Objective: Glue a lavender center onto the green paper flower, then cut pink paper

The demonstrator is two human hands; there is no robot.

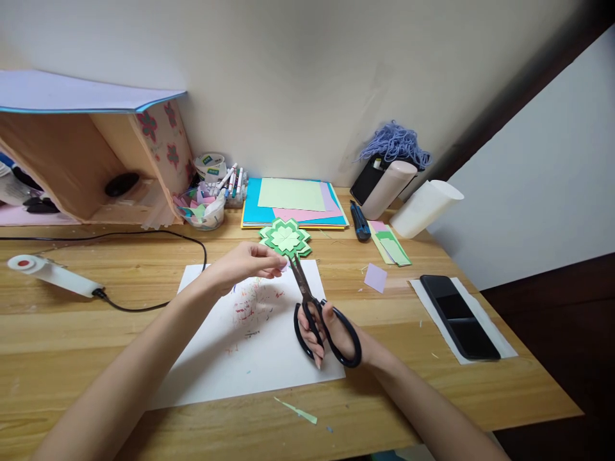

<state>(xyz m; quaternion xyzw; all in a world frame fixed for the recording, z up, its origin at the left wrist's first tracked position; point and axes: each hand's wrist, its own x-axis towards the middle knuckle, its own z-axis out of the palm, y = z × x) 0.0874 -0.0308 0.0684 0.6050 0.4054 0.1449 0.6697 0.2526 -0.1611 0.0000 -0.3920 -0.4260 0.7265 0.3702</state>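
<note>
Between the fingertips of my left hand [252, 264] is a small piece of lilac paper [285, 264], mostly covered by the fingers. My right hand [331, 333] grips black-handled scissors [302, 282], fingers through the loops. The blades point up and away, their tips beside the lilac piece and slightly apart. Just beyond them lies a layered green paper flower [285, 238]. Below both hands is a white sheet [216, 358] with coloured marks. A lilac paper square [375, 278] rests on the table to the right.
Stacked coloured paper [295, 198], markers [233, 179] and a tub of scraps [206, 211] stand at the back. A box cutter [360, 221], paper pieces [391, 246] and a phone [459, 317] are right. A white corded tool [52, 275] lies left, near an open cardboard box [96, 153].
</note>
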